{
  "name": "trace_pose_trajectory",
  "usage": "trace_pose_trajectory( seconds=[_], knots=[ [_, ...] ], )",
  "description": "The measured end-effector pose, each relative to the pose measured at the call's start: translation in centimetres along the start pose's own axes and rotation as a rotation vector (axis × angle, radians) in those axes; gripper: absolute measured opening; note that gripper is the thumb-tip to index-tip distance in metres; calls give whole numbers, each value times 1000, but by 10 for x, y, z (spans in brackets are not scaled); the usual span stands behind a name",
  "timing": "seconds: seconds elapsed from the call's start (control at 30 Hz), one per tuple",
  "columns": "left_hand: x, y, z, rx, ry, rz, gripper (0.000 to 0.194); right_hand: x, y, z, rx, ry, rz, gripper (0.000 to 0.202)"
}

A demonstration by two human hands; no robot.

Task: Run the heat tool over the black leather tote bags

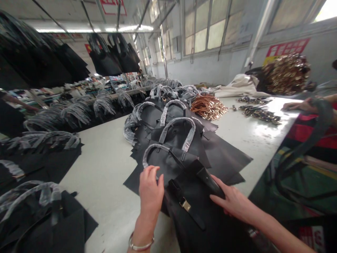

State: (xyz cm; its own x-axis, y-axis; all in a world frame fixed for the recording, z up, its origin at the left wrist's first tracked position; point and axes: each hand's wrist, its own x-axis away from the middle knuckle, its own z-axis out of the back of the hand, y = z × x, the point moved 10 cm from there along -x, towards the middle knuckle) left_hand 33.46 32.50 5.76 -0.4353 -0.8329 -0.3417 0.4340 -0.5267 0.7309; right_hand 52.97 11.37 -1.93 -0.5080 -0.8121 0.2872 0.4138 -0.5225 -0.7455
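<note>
In front of me lies a black leather bag piece (195, 218) with a short strap and a gold-coloured buckle (185, 204). My right hand (231, 200) has its thumb and fingers around a black leather flap (210, 182) at the upper right of this piece. My left hand (151, 189), wearing a bracelet at the wrist, is beside the piece's left edge. Its fingers are bent, with the thumb apart, near the lower end of a plastic-wrapped handle (155, 147). That handle belongs to a black bag panel (165, 163) just beyond. Whether the left fingertips touch it, I cannot tell.
More black panels with wrapped handles (180, 123) overlap along the pale table (105, 168). Brown straps with gold-coloured clasps (207, 107) lie behind. Stacked bags (47, 211) stand left; others hang overhead (105, 58). At the right is another person's hand (297, 105).
</note>
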Motion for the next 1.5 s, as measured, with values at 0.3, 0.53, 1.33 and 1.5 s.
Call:
trace_pose_trajectory(
  seconds=[0.3,0.53,1.33,1.5],
  knots=[
    [2,36,-143,-158,-570,-288,25,8,2,0,57,67,125,68],
    [-13,21,-165,-238,-623,-335,17,18,10,10,-37,148,212,68],
    [0,27,-173,-404,-713,-291,14,22,18,12,-118,217,194,75],
    [0,5,-192,-331,-766,-283,23,15,23,12,-55,227,177,83]
  ],
)
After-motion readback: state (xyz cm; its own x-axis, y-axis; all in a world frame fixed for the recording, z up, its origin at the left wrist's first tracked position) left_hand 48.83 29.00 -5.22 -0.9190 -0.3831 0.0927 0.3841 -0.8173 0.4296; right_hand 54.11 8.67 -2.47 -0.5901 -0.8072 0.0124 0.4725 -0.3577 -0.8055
